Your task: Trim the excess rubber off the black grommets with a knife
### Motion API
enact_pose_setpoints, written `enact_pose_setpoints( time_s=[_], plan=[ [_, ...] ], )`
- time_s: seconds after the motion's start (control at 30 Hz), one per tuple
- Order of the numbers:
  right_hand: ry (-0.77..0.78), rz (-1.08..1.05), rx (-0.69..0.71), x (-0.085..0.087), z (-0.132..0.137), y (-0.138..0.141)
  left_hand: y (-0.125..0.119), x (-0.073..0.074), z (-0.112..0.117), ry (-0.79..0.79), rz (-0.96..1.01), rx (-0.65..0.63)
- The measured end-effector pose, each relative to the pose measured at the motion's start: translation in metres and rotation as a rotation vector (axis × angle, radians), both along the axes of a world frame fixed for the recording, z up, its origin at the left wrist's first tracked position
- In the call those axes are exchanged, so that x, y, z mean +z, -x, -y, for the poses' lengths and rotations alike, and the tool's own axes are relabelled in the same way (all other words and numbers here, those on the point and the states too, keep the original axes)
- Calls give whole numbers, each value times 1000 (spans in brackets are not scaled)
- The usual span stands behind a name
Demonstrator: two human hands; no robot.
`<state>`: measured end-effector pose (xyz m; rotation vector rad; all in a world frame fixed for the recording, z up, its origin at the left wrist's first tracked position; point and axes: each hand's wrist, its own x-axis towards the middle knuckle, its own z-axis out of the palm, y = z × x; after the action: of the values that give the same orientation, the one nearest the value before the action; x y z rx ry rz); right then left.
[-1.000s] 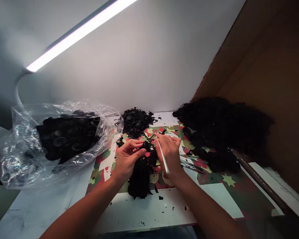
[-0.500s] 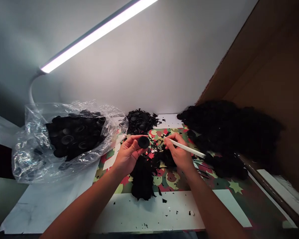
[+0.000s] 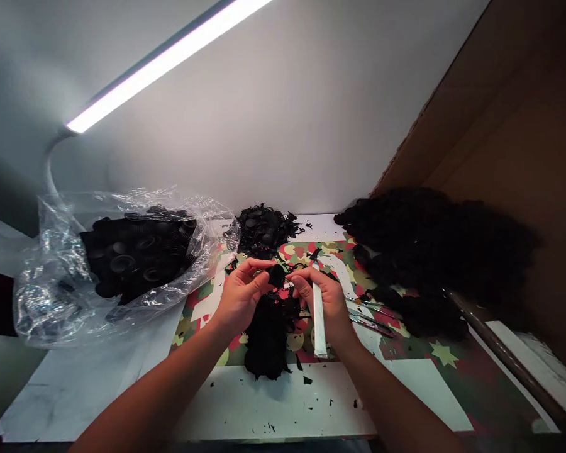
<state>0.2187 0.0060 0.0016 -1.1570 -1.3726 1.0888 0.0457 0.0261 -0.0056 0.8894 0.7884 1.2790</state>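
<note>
My left hand [image 3: 242, 296] pinches a small round black rubber part [image 3: 277, 275] above the camouflage-patterned mat [image 3: 396, 343]. My right hand [image 3: 327, 299] is closed round a thin white-handled tool [image 3: 318, 318]; its handle points back toward me and its tip is hidden near the black part. The fingertips of both hands meet at the part. Below them lies a heap of black parts [image 3: 267, 336] on the mat.
A clear plastic bag of black round parts [image 3: 127, 251] lies at the left. A pile of black scraps [image 3: 264, 229] sits at the back, a large black mass [image 3: 434, 251] at the right beside a cardboard wall [image 3: 514, 138]. Metal tools [image 3: 370, 321] lie right of my hand. A lamp bar [image 3: 165, 63] glows overhead.
My right hand has swung the white tool from pointing out to the right to pointing back toward me, and moved in to the black part. The left hand brought the part down slightly.
</note>
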Motion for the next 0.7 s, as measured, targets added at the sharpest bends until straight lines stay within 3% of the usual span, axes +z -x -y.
enact_pose_setpoints(
  time_s=[0.13, 0.27, 0.47, 0.7],
  plan=[
    [64, -8, 25, -1, -2, 0, -3, -2, 7, -256, -277, 66],
    [76, -26, 29, -1, 0, 0, -3, 1, 10, -393, -380, 98],
    [-42, 75, 29, 3, 5, 5, -2, 4, 10, -261, -507, 139],
    [111, -32, 79, 5, 6, 4, -1, 3, 12, -297, -507, 116]
  ],
)
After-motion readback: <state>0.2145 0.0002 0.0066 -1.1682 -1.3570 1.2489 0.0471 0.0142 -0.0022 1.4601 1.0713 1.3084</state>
